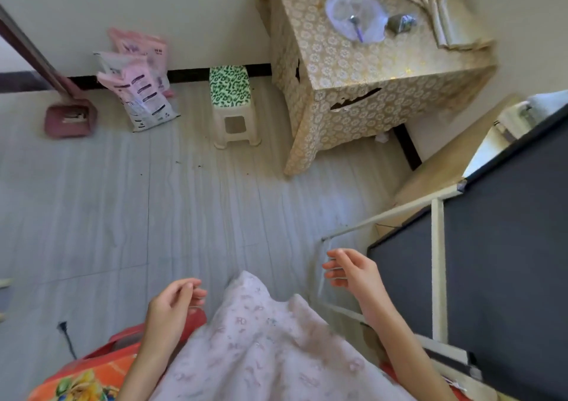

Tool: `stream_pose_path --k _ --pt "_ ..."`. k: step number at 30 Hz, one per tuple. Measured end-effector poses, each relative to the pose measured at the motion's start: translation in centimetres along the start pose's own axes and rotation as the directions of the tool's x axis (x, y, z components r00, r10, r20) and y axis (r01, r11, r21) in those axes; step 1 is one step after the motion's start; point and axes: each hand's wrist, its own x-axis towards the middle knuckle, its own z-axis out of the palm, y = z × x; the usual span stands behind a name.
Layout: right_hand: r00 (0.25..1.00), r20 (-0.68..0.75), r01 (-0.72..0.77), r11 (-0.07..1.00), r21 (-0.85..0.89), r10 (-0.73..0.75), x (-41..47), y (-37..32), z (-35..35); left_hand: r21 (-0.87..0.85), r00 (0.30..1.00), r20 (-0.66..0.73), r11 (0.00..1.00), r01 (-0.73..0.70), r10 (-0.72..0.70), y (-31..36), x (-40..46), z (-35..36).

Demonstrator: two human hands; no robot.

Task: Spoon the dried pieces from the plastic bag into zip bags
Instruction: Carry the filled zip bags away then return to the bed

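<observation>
Our left hand [172,302] and right hand [350,270] hold nothing, fingers loose; the thin plastic bag [356,13] looks floppy, so grab its rim.

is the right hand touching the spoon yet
Apart. The head view shows the right hand empty over the floor, while the spoon lies in the plastic bag across the room.

A clear plastic bag [356,13] is lying open on a table [344,72] covered in gold flowered cloth, with a spoon [357,27] resting in it and a small filled zip bag [399,23] sitting just beside it. Well apart from them, low in view, the left hand [172,304] and right hand [350,270] are hanging loosely curled, holding nothing, over a pale skirt [264,348]. A green-topped stool [232,105] is standing near the table.
</observation>
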Motion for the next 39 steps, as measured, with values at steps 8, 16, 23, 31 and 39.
stream_pose_path --k 8,16,23,31,39 --pt "0.992 -0.102 -0.062 0.988 0.143 0.077 11.7 -7.9 3.1 0.068 0.995 0.099 0.998 0.002 -0.009 7.7 14.9 3.7" --pt "0.969 -0.224 -0.045 0.965 0.257 0.105 21.2 -16.0 4.8 0.224 0.955 0.295 0.969 -0.099 0.029 20.7 30.7 8.7" --pt "0.938 -0.297 -0.071 0.937 0.342 0.18 28.4 -20.5 2.6 0.251 0.899 0.428 0.945 -0.211 0.087 29.5 39.1 17.3" --pt "0.942 -0.298 -0.057 0.949 0.311 0.154 40.5 -27.1 -5.1 0.255 0.906 0.416 0.947 -0.196 0.076 33.3 44.5 28.6" --pt "0.971 -0.21 -0.087 0.986 0.139 0.116 52.6 -35.8 -16.5 0.171 0.96 0.279 0.983 -0.059 0.009 37.9 45.9 40.0"
